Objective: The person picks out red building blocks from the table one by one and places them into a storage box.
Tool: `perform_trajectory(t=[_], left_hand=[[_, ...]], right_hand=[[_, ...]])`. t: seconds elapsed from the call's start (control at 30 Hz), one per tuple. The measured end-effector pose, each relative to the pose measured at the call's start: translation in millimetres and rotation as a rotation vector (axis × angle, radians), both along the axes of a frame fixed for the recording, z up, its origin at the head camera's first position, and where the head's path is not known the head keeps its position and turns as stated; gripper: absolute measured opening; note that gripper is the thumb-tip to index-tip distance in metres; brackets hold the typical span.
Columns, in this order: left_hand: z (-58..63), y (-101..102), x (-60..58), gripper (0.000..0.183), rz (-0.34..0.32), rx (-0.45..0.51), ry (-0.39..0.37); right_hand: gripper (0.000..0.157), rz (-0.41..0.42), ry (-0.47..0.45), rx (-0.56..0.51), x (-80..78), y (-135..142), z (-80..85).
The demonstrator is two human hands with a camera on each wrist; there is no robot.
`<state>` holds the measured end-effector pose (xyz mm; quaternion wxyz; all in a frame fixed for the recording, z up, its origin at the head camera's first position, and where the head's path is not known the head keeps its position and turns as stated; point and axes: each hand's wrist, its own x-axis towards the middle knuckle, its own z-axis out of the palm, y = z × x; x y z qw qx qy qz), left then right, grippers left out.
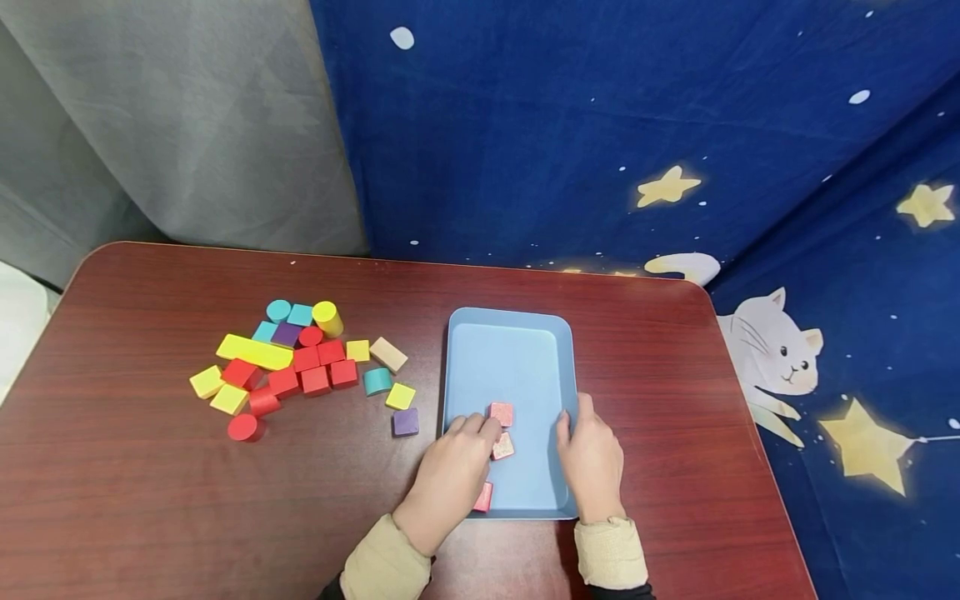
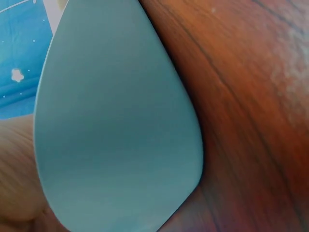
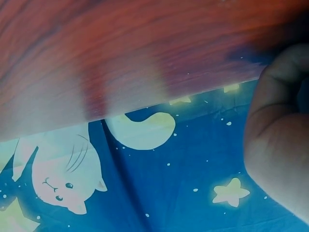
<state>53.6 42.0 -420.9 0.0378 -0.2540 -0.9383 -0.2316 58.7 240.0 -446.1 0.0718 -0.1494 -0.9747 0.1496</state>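
Note:
A light blue tray (image 1: 510,354) lies on the table, with a few small blocks in its near half. Among them are a pink block (image 1: 501,413), a cream speckled block (image 1: 503,447) and a pinkish-red block (image 1: 483,497) by the near wall. My left hand (image 1: 448,477) reaches over the tray's left side, fingers bent down beside the upper two blocks. Whether it grips a block I cannot tell, as its underside is hidden. At the right rim, my right hand (image 1: 592,462) holds the tray, thumb inside and fingers outside. The left wrist view shows the tray's outer wall (image 2: 116,116).
Left of the tray spreads a group of coloured blocks, including a long yellow block (image 1: 255,352), several red cubes (image 1: 315,381) and a yellow cylinder (image 1: 327,318). A purple block (image 1: 406,422) lies closest to the tray. Beyond the table (image 1: 660,350) hangs a blue curtain (image 1: 510,150).

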Motion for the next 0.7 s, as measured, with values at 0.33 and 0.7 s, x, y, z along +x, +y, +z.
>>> perform_trajectory(t=[0.33, 0.7], left_hand=[[-4.2, 3.1, -0.2, 0.027, 0.027, 0.032, 0.023], [-3.7, 1.3, 2.3, 0.03, 0.009, 0.02, 0.0]], right_hand=[[0.03, 0.002, 0.02, 0.001, 0.1, 0.0, -0.6], [0.031, 0.003, 0.01, -0.001, 0.0, 1.1, -0.2]])
